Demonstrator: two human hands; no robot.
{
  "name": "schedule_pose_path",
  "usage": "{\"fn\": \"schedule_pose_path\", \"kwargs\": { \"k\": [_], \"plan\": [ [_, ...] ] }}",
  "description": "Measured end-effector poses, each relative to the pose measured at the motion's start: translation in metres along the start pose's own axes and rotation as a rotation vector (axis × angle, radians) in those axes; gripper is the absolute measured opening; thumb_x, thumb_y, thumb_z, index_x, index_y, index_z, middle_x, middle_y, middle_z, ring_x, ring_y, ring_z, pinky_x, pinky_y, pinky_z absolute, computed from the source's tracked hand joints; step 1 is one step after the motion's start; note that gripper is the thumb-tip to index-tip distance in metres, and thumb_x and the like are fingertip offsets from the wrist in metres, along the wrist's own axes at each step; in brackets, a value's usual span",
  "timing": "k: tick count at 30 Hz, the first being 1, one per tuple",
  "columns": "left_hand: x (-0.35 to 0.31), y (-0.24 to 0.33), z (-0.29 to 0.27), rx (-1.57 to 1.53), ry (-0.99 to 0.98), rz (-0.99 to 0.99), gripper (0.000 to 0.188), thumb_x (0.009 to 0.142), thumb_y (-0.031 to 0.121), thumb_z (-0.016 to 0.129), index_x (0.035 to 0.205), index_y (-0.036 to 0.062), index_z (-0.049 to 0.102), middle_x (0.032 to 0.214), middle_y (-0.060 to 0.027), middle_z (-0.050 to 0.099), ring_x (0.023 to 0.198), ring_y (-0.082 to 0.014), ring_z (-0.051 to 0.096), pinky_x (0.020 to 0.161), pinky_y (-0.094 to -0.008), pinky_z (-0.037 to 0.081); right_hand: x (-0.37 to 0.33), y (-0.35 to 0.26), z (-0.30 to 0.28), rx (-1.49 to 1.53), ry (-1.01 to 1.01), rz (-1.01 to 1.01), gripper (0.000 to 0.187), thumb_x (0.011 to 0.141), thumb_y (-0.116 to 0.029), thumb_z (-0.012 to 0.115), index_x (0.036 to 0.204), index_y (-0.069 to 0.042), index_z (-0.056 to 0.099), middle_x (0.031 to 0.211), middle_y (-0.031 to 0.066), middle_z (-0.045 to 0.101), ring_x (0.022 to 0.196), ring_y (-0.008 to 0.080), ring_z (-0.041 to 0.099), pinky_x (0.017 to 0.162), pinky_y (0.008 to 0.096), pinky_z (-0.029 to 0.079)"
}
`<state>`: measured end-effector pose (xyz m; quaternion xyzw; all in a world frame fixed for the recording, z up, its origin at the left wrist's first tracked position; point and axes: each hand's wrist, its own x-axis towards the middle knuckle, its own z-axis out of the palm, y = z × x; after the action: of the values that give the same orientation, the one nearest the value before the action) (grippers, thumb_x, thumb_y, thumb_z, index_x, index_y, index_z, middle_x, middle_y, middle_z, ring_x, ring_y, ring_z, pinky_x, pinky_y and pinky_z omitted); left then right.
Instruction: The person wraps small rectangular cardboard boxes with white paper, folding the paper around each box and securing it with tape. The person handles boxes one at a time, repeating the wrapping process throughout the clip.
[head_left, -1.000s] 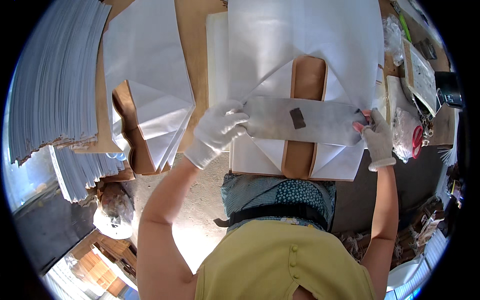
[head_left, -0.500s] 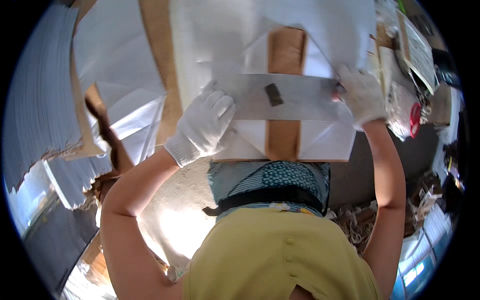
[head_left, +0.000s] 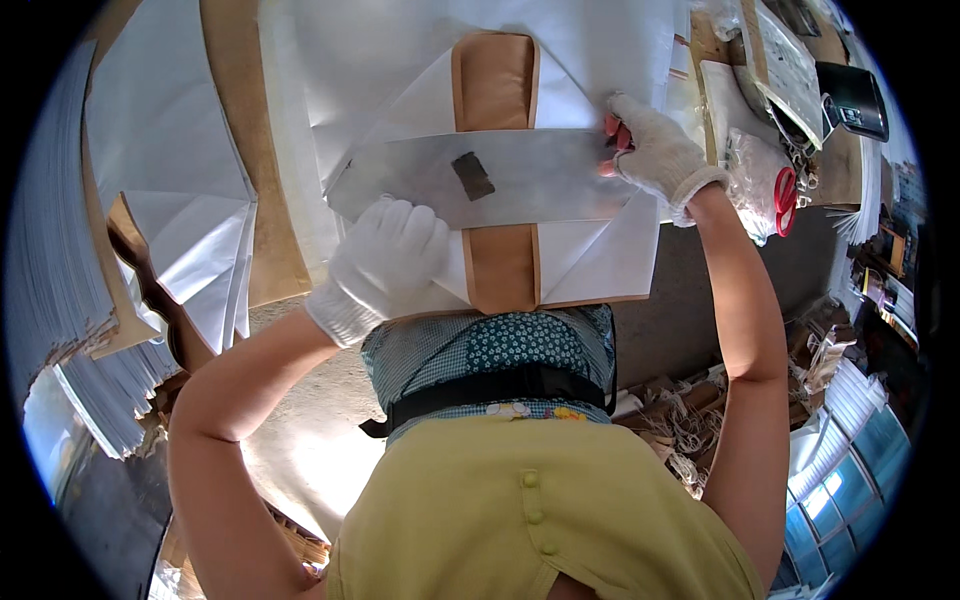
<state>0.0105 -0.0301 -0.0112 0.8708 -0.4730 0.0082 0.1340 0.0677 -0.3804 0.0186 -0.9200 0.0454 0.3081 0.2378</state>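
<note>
A flat grey metal plate (head_left: pixel 545 175) with a dark patch lies across the folded end of a white paper sack (head_left: pixel 590 265), whose brown inside shows as a strip above and below it. My right hand (head_left: pixel 660 155), in a white glove with reddish fingertips showing, is closed on the plate's right end. My left hand (head_left: pixel 385 265), also gloved in white, is closed, knuckles up, over the plate's lower left edge and the sack's near left corner. Whatever its fingers hold is hidden beneath it.
Folded white sacks (head_left: pixel 190 235) lie to the left, beside a tall paper stack (head_left: pixel 50 220). At the right are red-handled scissors (head_left: pixel 785 200), a clear plastic bag (head_left: pixel 748 180) and a black object (head_left: pixel 852 100). Scraps and string (head_left: pixel 690 420) lie below right.
My left hand has shifted from the plate's left end to its lower edge, nearer the sack's front corner. My right hand stays at the plate's right end. The whole view has shifted slightly.
</note>
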Motion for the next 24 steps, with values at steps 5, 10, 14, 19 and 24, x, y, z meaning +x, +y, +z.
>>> {"fn": "schedule_pose_path", "kwargs": {
  "k": [5, 10, 14, 19, 24],
  "plan": [
    [0.008, 0.003, 0.012, 0.071, -0.032, -0.059, 0.016, 0.079, 0.018, 0.066, 0.092, 0.0098, 0.063, 0.089, -0.0055, 0.058, 0.085, -0.0259, 0.061, 0.077, -0.0398, 0.051, 0.002, 0.013, 0.004, -0.007, 0.023, -0.061, 0.043, 0.075, -0.01, 0.089, 0.106, -0.005, 0.059, 0.095, 0.0108, 0.064, 0.092, 0.028, 0.064, 0.084, 0.0399, 0.053],
    [0.012, -0.007, 0.019, -0.13, 0.077, -0.1, 0.015, 0.074, 0.017, 0.073, 0.086, 0.0124, 0.065, 0.085, -0.0034, 0.061, 0.083, -0.0261, 0.062, 0.077, -0.0386, 0.049, -0.034, 0.008, 0.009, -0.026, 0.03, -0.136, 0.046, 0.079, -0.012, 0.084, 0.12, -0.01, 0.063, 0.131, 0.0132, 0.061, 0.118, 0.033, 0.063, 0.105, 0.0388, 0.053],
    [0.006, -0.012, 0.023, -0.33, 0.191, -0.198, 0.018, 0.067, 0.012, 0.077, 0.083, 0.0114, 0.068, 0.085, -0.0035, 0.064, 0.086, -0.0269, 0.063, 0.078, -0.0398, 0.048, -0.067, 0.018, 0.032, -0.306, 0.213, -0.379, 0.051, 0.075, -0.02, 0.089, 0.12, -0.015, 0.065, 0.135, 0.0116, 0.06, 0.126, 0.032, 0.06, 0.105, 0.0419, 0.052],
    [0.016, 0.006, 0.023, -0.449, 0.202, -0.499, 0.019, 0.07, 0.007, 0.078, 0.087, 0.0081, 0.069, 0.091, -0.0076, 0.065, 0.09, -0.0324, 0.062, 0.08, -0.045, 0.047, -0.063, 0.023, 0.049, -0.306, 0.354, -0.433, 0.05, 0.07, -0.027, 0.091, 0.114, -0.016, 0.069, 0.122, 0.0064, 0.065, 0.121, 0.0319, 0.06, 0.1, 0.0445, 0.053],
    [0.038, 0.003, -0.002, -0.169, 0.167, -0.659, 0.053, 0.071, 0.02, 0.083, 0.12, 0.0078, 0.069, 0.109, -0.0147, 0.066, 0.105, -0.0348, 0.061, 0.092, -0.0423, 0.05, -0.042, 0.009, 0.042, -0.319, 0.236, -0.327, 0.051, 0.071, -0.025, 0.091, 0.116, -0.016, 0.069, 0.121, 0.0051, 0.066, 0.122, 0.032, 0.06, 0.1, 0.0454, 0.052]
  ]
}}
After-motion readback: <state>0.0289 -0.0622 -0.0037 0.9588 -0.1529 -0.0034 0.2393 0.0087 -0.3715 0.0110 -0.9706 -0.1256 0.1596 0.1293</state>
